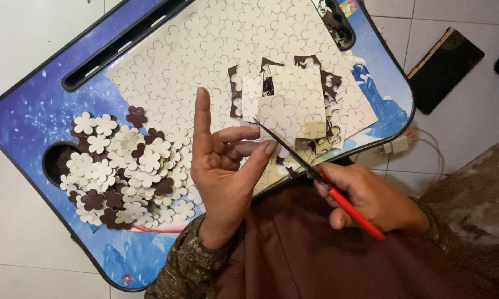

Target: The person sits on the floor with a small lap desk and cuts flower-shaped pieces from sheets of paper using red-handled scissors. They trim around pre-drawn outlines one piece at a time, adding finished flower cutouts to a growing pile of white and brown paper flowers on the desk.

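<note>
Just above my lap, my right hand [371, 199] grips a pair of red-handled scissors [321, 180], fingers wrapped tight around the handles, and the blades look barely parted, their tips under a small piece of card [280, 113]. My left hand [224, 166] pinches that piece between thumb and middle fingers, the forefinger pointing straight up. The piece carries one cream flower outline, and I judge the cut around it is only begun, since square corners remain.

Beyond the hands lies the blue lap tray [34, 116]. On its left side sits a pile of cut-out flowers [125, 171], cream and dark brown faces mixed, so I reckon a good share is done. To the right, a stack of rough-cut squares [302, 97] waits for trimming. Farther off, a large uncut sheet [205, 50] printed with many flowers covers the tray's far half, so much is left.
</note>
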